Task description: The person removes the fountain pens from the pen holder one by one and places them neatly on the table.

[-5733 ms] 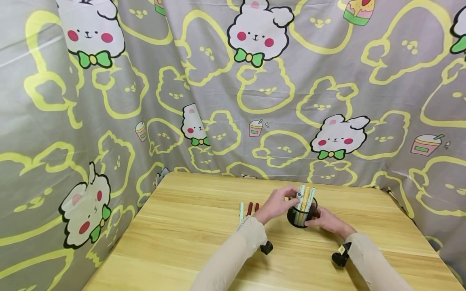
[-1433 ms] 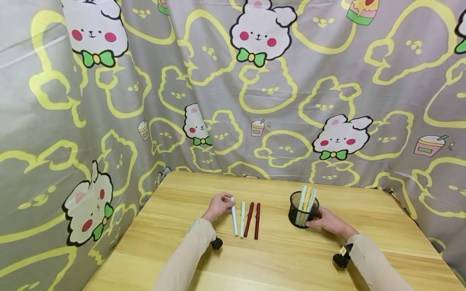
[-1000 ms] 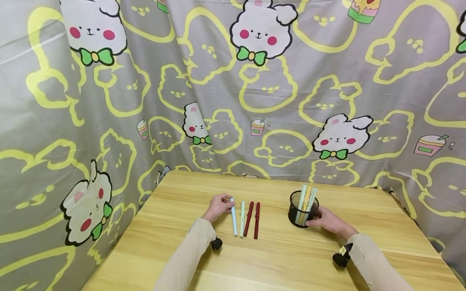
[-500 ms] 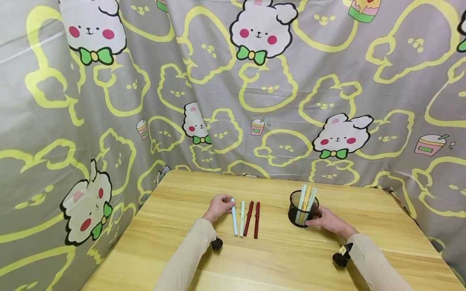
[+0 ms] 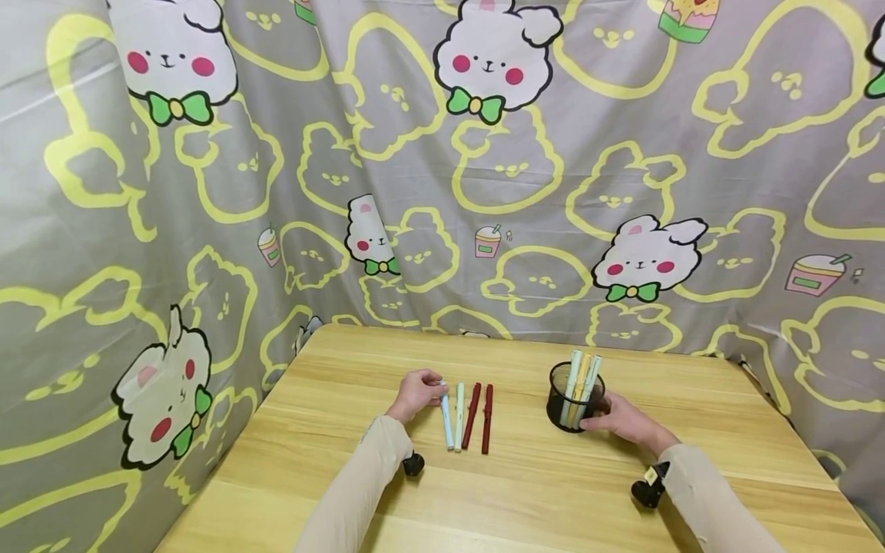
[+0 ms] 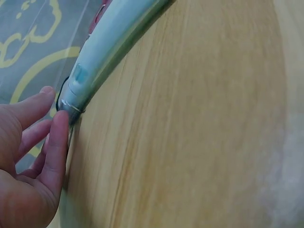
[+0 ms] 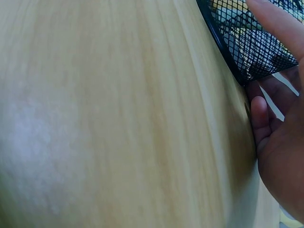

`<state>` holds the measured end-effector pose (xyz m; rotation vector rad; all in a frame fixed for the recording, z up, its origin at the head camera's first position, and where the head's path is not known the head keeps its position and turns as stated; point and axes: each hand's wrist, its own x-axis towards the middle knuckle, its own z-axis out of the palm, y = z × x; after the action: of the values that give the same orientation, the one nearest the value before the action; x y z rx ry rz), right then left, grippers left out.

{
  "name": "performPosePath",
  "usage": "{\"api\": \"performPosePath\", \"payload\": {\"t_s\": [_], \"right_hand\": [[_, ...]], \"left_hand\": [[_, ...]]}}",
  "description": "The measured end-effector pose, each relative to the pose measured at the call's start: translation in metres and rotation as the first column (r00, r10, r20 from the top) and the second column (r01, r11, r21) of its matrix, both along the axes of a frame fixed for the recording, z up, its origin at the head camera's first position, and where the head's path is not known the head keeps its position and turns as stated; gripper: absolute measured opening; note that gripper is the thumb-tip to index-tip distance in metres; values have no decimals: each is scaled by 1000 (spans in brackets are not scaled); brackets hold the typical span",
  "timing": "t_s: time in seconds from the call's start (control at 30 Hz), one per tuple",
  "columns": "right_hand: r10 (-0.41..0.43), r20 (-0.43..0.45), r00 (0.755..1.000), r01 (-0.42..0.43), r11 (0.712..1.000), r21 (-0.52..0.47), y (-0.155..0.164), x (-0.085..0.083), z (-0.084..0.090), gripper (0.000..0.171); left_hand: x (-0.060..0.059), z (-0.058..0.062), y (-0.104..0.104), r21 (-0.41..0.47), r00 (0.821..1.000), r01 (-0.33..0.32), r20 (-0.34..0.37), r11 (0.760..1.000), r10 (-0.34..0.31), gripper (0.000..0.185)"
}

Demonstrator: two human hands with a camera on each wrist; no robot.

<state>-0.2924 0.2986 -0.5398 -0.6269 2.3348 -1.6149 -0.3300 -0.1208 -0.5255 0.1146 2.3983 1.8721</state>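
Observation:
In the head view, a light blue pen (image 5: 446, 418) lies on the wooden table at the left end of a row. Beside it are a pale green pen (image 5: 459, 417) and two dark red pens (image 5: 472, 416). My left hand (image 5: 418, 395) is at the far end of the blue pen; in the left wrist view the thumb touches the pen's tip (image 6: 71, 107) while the index finger stands apart from it. To the right stands a black mesh pen holder (image 5: 555, 411) with several pale green and yellow pens (image 5: 584, 376). My right hand (image 5: 625, 421) grips the holder's right side, thumb in front.
The wooden table (image 5: 539, 499) reaches back to a grey curtain (image 5: 408, 177) printed with rabbits and yellow outlines, which also hangs along the left and right sides. Black wrist cameras (image 5: 413, 464) sit under both sleeves.
Since the earliest frame, my left hand has gone from the pen holder to the row of pens. In the last half second the blue pen has shifted slightly right, nearer the green one. My right hand has stayed.

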Motion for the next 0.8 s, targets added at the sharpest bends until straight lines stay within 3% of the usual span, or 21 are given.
{"api": "performPosePath", "payload": {"t_s": [0.33,0.53,0.8], "right_hand": [[-11,15,1000,11,1000,8,-1,0,3,63],[-4,13,1000,4,1000,11,-1,1,2,63],[-16,11,1000,16,1000,15,-2,1,2,62]], "left_hand": [[-2,3,-3,6,1000,-1,21,1000,1,28],[-2,13,-1,0,1000,13,-21,1000,-13,31],[1,38,17,-67,983,137,-113,988,-144,30]]}}
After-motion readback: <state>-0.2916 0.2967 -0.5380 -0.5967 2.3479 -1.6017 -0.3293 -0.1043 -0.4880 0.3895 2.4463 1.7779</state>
